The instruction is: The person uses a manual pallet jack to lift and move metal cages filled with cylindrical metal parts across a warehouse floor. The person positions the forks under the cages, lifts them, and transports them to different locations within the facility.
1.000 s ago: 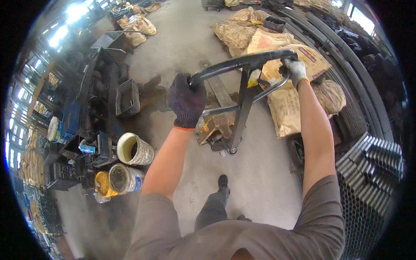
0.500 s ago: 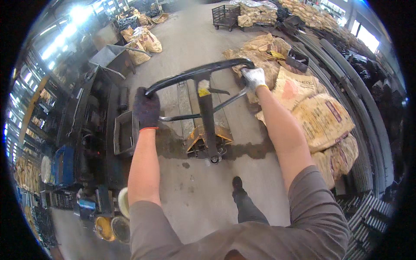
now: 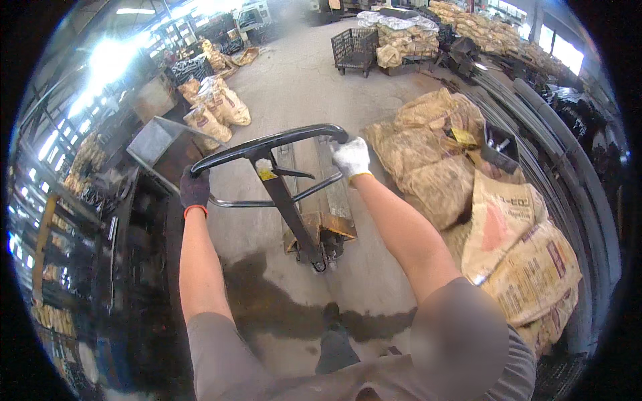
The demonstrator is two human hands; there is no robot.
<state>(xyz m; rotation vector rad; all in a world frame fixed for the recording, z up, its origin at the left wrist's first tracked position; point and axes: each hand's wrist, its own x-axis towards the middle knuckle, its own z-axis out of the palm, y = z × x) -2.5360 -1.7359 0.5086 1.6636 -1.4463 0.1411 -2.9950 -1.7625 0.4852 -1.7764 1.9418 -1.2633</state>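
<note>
A black loop handle [image 3: 274,140] of a pallet jack stands in front of me, tilted to the left. My left hand [image 3: 194,188], in a dark glove with a red cuff, is wrapped round the handle's left end. Round its right end closes my right hand [image 3: 351,159], in a white glove. Below the loop a black shaft [image 3: 289,210] with a small lever [image 3: 294,174] runs down to the worn yellow base of the pallet jack [image 3: 340,226]. Its two forks [image 3: 319,160] stretch away over the floor, with no load seen on them.
Stacked tan sacks [image 3: 528,267] and a dark bin [image 3: 500,148] line the right, beside long metal bars [image 3: 568,147]. On the left are a grey metal hopper [image 3: 160,147] and more sacks [image 3: 221,103]. A black crate cart [image 3: 354,51] stands ahead. A wet patch [image 3: 267,294] darkens the floor.
I have moved forward with the pallet jack; the sacks on the right and the wet patch are nearer. The handle has swung to the left and both hands have stayed on it.
</note>
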